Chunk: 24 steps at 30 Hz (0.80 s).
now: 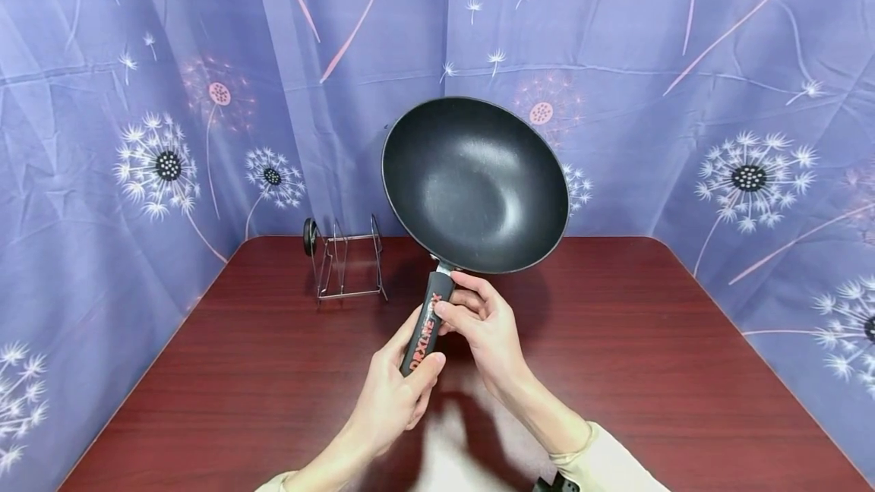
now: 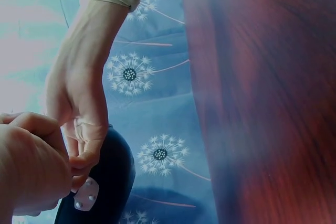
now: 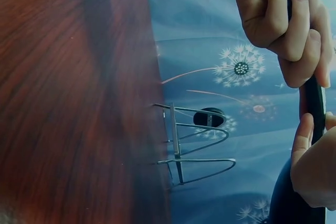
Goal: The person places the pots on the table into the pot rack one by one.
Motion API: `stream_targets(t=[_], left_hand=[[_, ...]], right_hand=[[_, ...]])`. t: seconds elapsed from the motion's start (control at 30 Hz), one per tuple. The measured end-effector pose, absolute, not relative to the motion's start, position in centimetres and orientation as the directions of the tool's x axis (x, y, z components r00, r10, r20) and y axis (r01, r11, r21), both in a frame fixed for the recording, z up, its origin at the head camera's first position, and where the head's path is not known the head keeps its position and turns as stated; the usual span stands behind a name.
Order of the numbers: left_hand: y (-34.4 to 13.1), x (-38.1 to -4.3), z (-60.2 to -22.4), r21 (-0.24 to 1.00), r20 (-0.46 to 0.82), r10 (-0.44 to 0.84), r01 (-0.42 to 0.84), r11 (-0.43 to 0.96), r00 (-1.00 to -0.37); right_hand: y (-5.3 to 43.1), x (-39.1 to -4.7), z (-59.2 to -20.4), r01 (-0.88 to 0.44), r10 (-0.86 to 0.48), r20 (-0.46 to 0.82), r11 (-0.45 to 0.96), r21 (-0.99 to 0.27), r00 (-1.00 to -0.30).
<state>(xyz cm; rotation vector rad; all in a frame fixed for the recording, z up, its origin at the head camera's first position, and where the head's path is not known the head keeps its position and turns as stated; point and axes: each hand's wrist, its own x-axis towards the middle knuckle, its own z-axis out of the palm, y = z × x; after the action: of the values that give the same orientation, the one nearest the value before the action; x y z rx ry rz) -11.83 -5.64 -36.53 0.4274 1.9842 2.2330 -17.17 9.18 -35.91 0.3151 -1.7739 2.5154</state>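
Note:
A black wok (image 1: 476,184) is held up above the table, its dark inside facing me and its long handle slanting down toward me. Red letters run along the black handle (image 1: 425,325). My left hand (image 1: 396,393) grips the lower end of this handle, thumb lying over the top. Close to the pan, my right hand (image 1: 485,325) pinches the handle's upper part between thumb and fingers. In the left wrist view, a riveted metal bracket (image 2: 86,193) joins handle and pan. The right wrist view shows the left hand's fingers (image 3: 296,30) curled round the handle.
A metal wire rack (image 1: 350,268) with a black round piece (image 1: 311,237) at its left end stands at the table's back left. The reddish-brown wooden table (image 1: 615,370) is bordered by blue curtains (image 1: 615,36) with a dandelion pattern.

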Motion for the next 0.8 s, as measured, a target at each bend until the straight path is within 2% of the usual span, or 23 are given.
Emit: stream_targets(t=[0.53,0.8], left_hand=[[-6.1,-11.8,-36.4,0.965,0.252,0.214,0.262,0.017,-0.944],[-6.6,-11.2,-36.2,0.962,0.247,0.195,0.264,0.069,-0.949]], right_hand=[[8.7,-16.9,-34.8,-0.214,-0.097,0.261,-0.341,-0.915,-0.960],[8.1,-16.7,-34.4,-0.219,-0.114,0.269,-0.330,-0.918,-0.956]])
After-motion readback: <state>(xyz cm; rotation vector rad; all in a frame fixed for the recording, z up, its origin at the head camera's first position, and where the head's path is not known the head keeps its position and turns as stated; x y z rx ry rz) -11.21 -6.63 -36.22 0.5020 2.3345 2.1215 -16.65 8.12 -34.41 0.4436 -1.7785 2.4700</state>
